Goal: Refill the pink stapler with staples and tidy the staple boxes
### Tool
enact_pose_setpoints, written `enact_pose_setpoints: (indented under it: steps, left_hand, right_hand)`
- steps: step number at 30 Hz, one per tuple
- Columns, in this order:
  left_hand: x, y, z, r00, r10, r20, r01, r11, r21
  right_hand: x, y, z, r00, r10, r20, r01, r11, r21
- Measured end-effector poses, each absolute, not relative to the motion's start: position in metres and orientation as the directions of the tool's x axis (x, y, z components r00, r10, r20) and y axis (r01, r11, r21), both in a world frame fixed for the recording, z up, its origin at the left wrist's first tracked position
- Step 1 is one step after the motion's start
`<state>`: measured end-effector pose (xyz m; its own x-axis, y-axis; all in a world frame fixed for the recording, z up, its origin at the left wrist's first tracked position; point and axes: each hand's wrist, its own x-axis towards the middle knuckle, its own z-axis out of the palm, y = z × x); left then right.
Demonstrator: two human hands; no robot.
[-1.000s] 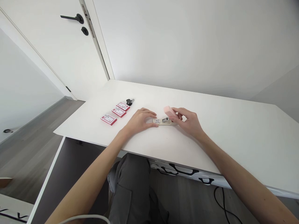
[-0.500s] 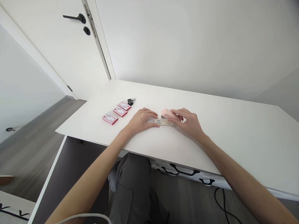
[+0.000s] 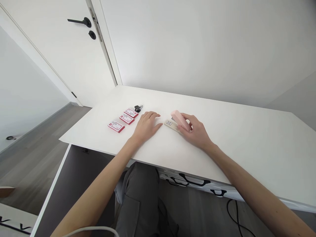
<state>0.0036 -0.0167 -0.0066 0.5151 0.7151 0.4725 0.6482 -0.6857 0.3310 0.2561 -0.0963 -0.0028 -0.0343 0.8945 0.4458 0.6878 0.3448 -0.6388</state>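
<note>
A stapler [image 3: 181,120] with a pink top and a cream base lies on the white desk, its base pointing left and a patterned plate at the front end. My right hand [image 3: 196,131] grips it near the rear, thumb low on the near side and fingers over the far side. Part of the rear is hidden by that hand. Just left of the stapler, my left hand [image 3: 146,126] rests on the desk, thumb and fingers apart, holding nothing and not touching the stapler.
Three red-and-white small boxes [image 3: 126,118] lie in a slanting row left of my left hand. Behind them is a black staple remover [image 3: 138,108]. The desk [image 3: 237,131] meets a wall at the back. A door [image 3: 61,49] stands at the left.
My left hand has let go of the stapler's front end and drawn back to the left. The stapler has turned in my right hand, its front angled toward the back left.
</note>
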Motion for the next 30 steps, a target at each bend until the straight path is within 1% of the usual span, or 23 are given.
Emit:
enact_pose_setpoints:
  steps: [5,9,12,15,18,20,24,30]
  left_hand:
    - [0.005,-0.020,-0.008,0.390,0.733,0.557,0.765,-0.595,0.247]
    - [0.006,-0.022,-0.010,0.203,0.781,0.591,0.877,-0.414,0.245]
    - [0.007,-0.022,-0.013,0.076,0.824,0.561,0.928,-0.265,0.263]
    - [0.009,-0.022,-0.016,0.010,0.879,0.477,0.950,-0.157,0.269]
    - [0.011,-0.023,-0.016,-0.013,0.916,0.400,0.960,-0.100,0.261]
    - [0.011,-0.023,-0.016,-0.006,0.923,0.384,0.966,-0.093,0.240]
    - [0.011,-0.025,-0.014,0.025,0.915,0.402,0.974,-0.113,0.196]
    - [0.011,-0.028,-0.012,0.058,0.886,0.460,0.971,-0.157,0.179]
  right_hand:
    - [0.261,-0.095,-0.007,0.018,0.932,0.363,0.637,0.269,-0.722]
    - [0.263,-0.094,-0.009,0.027,0.934,0.356,0.617,0.265,-0.741]
    - [0.263,-0.095,-0.009,0.048,0.932,0.359,0.621,0.253,-0.742]
    - [0.265,-0.094,-0.009,0.097,0.931,0.352,0.642,0.211,-0.737]
    - [0.267,-0.093,-0.010,0.111,0.932,0.344,0.660,0.190,-0.727]
    - [0.268,-0.093,-0.010,0.103,0.934,0.342,0.674,0.187,-0.715]
    - [0.267,-0.093,-0.011,0.067,0.934,0.351,0.717,0.199,-0.668]
    - [0.265,-0.093,-0.011,0.050,0.936,0.348,0.766,0.188,-0.614]
